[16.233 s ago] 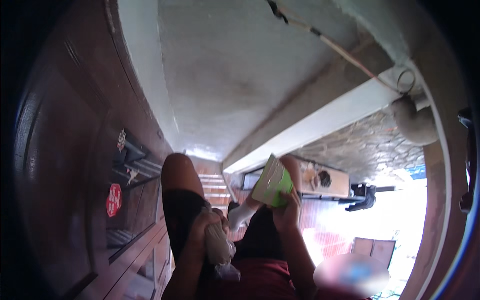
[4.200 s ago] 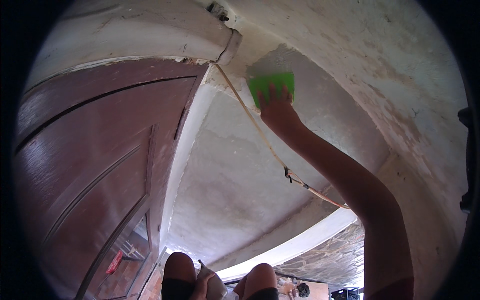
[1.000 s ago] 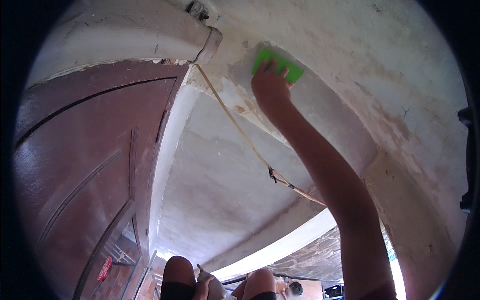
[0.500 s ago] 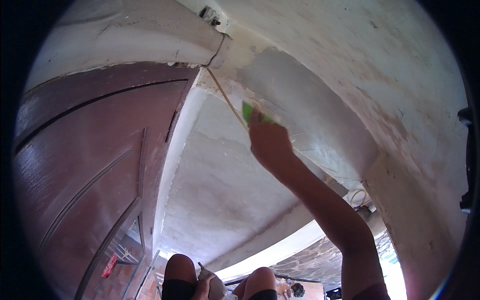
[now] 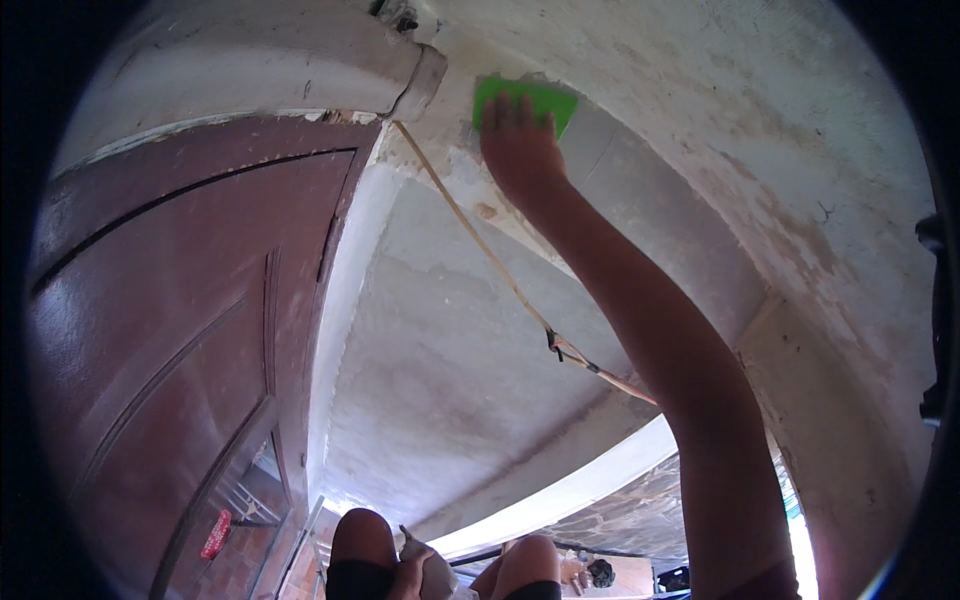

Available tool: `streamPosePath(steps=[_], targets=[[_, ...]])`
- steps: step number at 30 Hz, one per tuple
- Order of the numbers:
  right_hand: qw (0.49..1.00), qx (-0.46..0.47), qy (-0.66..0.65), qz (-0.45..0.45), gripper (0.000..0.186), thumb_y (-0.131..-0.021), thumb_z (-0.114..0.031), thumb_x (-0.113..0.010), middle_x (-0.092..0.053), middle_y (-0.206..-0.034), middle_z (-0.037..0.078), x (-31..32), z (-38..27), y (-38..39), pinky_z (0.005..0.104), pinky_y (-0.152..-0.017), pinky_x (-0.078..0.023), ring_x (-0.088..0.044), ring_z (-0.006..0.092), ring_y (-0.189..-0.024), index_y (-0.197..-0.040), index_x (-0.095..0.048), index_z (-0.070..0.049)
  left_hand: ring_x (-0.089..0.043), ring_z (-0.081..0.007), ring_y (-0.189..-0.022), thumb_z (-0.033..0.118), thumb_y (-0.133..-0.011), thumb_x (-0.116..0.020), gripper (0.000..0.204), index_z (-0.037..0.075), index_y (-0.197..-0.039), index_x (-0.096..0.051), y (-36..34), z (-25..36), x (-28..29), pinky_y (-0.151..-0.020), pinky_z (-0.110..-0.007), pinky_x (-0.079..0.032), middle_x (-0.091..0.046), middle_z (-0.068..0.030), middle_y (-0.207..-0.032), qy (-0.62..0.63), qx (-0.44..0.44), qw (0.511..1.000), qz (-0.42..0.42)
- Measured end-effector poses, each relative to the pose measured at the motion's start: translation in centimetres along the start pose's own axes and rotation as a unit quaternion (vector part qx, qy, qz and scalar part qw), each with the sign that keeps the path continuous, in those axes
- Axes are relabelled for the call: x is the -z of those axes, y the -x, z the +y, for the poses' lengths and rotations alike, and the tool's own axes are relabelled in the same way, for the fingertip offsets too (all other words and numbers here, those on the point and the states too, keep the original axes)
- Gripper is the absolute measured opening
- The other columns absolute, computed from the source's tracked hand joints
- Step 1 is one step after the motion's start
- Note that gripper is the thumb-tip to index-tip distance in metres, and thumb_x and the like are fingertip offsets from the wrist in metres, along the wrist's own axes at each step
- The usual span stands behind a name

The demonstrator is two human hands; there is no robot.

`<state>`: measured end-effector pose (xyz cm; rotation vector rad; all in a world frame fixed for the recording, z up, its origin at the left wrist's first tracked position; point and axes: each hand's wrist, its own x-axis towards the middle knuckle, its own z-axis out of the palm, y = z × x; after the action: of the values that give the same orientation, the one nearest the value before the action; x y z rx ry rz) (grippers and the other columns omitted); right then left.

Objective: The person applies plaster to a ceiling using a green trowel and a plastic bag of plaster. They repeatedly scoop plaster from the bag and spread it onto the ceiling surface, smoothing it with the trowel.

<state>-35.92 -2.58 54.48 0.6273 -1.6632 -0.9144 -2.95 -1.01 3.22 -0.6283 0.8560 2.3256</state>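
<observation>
My right hand (image 5: 520, 150) is raised high, its fingers laid over a flat green plastic putty spreader (image 5: 548, 98). The spreader lies against the wall, on the upper end of a smooth grey plastered patch (image 5: 655, 185). Low in view, between my bent knees, my left hand (image 5: 407, 578) is closed on the side of a grey bag-like thing (image 5: 437, 576). What is in it cannot be made out. My left fingers are partly hidden.
A brown panelled door (image 5: 190, 270) fills the left side. A thin cord (image 5: 470, 232) with dark ties hangs slantwise from its top corner, below my right arm. A pale pipe-like casing (image 5: 270, 70) runs above the door. A red thing (image 5: 216, 535) shows low left.
My right hand has moved up the wall with the green spreader, which now lies flatter and shows more of its face. More of the cord shows. My left hand stays put.
</observation>
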Motion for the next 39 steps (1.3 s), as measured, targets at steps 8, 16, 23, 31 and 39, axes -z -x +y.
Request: streamPosePath(steps=[8, 16, 23, 31, 39], targets=[[0.984, 0.158, -0.055, -0.063, 0.046, -0.086, -0.014, -0.059, -0.052, -0.135, 0.022, 0.2, -1.9, 9.7, 0.0555, -0.092, -0.050, -0.054, 0.0404, -0.121, -0.129, -0.053, 0.003, -0.051, -0.0181, -0.047, 0.035, -0.089, -0.058, 0.025, 0.015, -0.075, -0.053, -0.1, 0.0, 0.2, -0.043, -0.034, -0.041, -0.052, -0.0029, -0.061, 0.001, 0.003, 1.000, -0.002], [0.957, 0.049, -0.140, -0.248, 0.044, -0.086, -0.008, -0.056, -0.061, -0.126, 0.016, 8.1, -0.7, 11.4, 0.0445, -0.099, -0.048, -0.058, 0.0272, -0.121, -0.130, -0.053, -0.002, -0.050, -0.0176, -0.045, 0.035, -0.090, -0.057, 0.027, 0.015, -0.073, -0.053, -0.2, -0.1, 0.5, -0.041, -0.033, -0.040, -0.051, -0.0026, -0.059, 0.002, -0.001, 1.000, -0.012], [0.995, 0.084, -0.053, 0.030, 0.040, -0.084, -0.011, -0.060, -0.064, -0.124, 0.009, 4.5, 2.7, 2.9, 0.0445, -0.100, -0.046, -0.059, 0.0247, -0.119, -0.124, -0.058, -0.007, -0.049, -0.0172, -0.044, 0.035, -0.091, -0.057, 0.028, 0.015, -0.071, -0.053, -0.3, -0.3, 0.3, -0.040, -0.033, -0.040, -0.051, -0.0022, -0.057, 0.000, -0.007, 1.000, -0.012], [0.985, 0.170, -0.022, 0.024, 0.042, -0.082, -0.013, -0.061, -0.061, -0.123, 0.010, -0.2, 1.3, -1.0, 0.0485, -0.101, -0.045, -0.056, 0.0275, -0.120, -0.123, -0.058, -0.005, -0.046, -0.0160, -0.040, 0.034, -0.090, -0.059, 0.033, 0.018, -0.063, -0.049, -0.3, -0.3, -0.5, -0.038, -0.031, -0.035, -0.047, 0.0002, -0.052, 0.010, -0.060, 0.998, 0.017], [0.966, 0.251, -0.028, -0.060, 0.046, -0.084, -0.013, -0.059, -0.055, -0.132, 0.012, -0.3, 2.7, 7.1, 0.0519, -0.104, -0.041, -0.049, 0.0301, -0.128, -0.128, -0.054, -0.003, -0.043, -0.0159, -0.040, 0.041, -0.089, -0.058, 0.038, 0.019, -0.060, -0.047, 0.7, 0.6, 0.7, -0.038, -0.032, -0.032, -0.044, 0.0010, -0.051, 0.013, 0.006, 1.000, 0.011]])
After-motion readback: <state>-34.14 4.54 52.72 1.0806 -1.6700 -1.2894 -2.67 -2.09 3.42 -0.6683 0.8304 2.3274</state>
